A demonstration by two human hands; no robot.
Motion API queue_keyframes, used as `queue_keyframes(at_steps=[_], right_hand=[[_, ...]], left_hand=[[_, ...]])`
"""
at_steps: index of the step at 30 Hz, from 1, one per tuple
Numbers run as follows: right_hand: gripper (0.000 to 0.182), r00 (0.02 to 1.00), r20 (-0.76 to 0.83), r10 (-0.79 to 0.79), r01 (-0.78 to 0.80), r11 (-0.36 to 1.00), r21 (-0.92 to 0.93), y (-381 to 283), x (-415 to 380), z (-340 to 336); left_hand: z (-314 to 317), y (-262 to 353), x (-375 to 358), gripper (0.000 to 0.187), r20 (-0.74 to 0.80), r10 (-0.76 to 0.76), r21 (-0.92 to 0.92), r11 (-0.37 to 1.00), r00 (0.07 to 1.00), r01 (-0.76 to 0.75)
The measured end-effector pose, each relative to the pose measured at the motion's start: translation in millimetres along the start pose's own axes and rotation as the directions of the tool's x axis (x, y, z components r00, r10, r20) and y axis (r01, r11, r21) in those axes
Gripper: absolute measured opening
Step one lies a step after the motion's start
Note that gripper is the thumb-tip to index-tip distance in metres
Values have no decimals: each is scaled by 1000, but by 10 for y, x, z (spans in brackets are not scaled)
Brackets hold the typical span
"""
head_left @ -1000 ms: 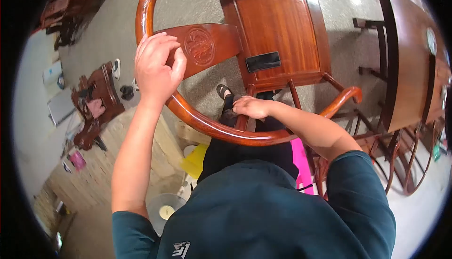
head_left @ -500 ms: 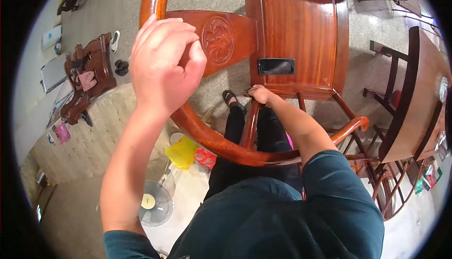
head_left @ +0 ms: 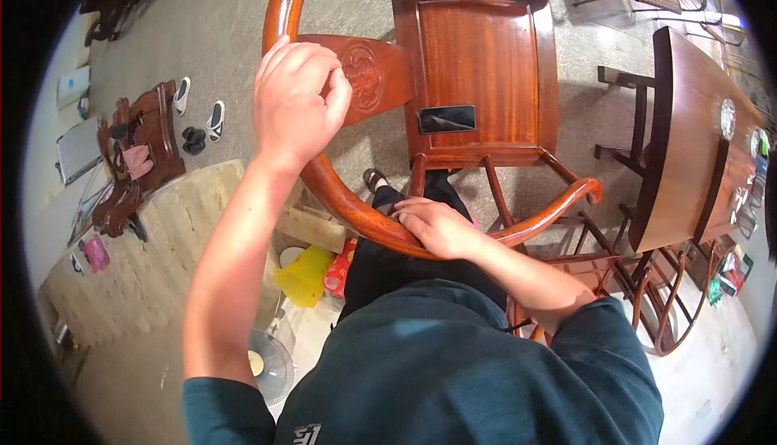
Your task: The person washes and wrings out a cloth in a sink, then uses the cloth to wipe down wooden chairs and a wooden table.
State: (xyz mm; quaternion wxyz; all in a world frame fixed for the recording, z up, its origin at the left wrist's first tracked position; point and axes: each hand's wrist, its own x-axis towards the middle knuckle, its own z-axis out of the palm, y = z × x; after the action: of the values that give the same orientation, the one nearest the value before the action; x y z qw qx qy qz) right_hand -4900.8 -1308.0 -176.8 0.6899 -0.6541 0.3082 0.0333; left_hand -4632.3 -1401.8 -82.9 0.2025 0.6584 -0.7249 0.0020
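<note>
1. Your left hand (head_left: 298, 101) is curled at the carved back splat (head_left: 360, 77) of the rosewood armchair (head_left: 477, 73), fingers bunched together with the thumb tucked against them. Whether they pinch a cloth or anything else, you cannot tell from here.
2. Your right hand (head_left: 437, 226) lies over the curved top rail (head_left: 364, 218), fingers closed loosely round the wood; the chair stands on the floor right in front of you.
3. A phone (head_left: 447, 119) lies flat on the seat near its back edge. Tip or jolt the chair and it may well slide off onto the floor.
4. Your sandalled foot (head_left: 374, 179) sits under the rail beside the back legs; shifting the chair towards you could catch it.
5. Half a second ago your right hand gripped a back post lower down; it has now moved up onto the rail. The left hand has stayed at the splat.
</note>
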Motion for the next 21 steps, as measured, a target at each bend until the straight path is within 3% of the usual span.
queue_keyframes(at_steps=[5, 8, 12, 14, 18, 19, 21], right_hand=[[29, 967, -249, -55, 35, 996, -85, -277, -381, -74], [26, 969, -216, -117, 90, 987, -134, -325, -722, -359], [25, 956, -294, -10, -110, 915, -389, -107, -1280, -796], [27, 988, -153, 36, -115, 831, -544, 81, -1450, -972], [40, 983, -26, 181, -168, 835, -523, 684, -1397, -959], [43, 947, 43, 319, -247, 804, -541, 567, -1269, -1031], [43, 887, 196, 417, -252, 795, -551, 753, -965, -1056]], left_hand=[[35, -22, 4, 3, -53, 36, 3, 999, 998, -36], [36, -6, 1, 3, -33, 48, 23, 999, 998, -48], [23, -1, -10, 4, 8, 54, 42, 998, 998, -55], [17, 2, 0, 5, 16, 61, 57, 996, 998, -62], [11, 10, -2, 5, 32, 60, 79, 995, 998, -62], [11, 12, -6, 5, 38, 61, 83, 995, 997, -64], [17, 26, 0, 5, 54, 55, 90, 994, 997, -60]])
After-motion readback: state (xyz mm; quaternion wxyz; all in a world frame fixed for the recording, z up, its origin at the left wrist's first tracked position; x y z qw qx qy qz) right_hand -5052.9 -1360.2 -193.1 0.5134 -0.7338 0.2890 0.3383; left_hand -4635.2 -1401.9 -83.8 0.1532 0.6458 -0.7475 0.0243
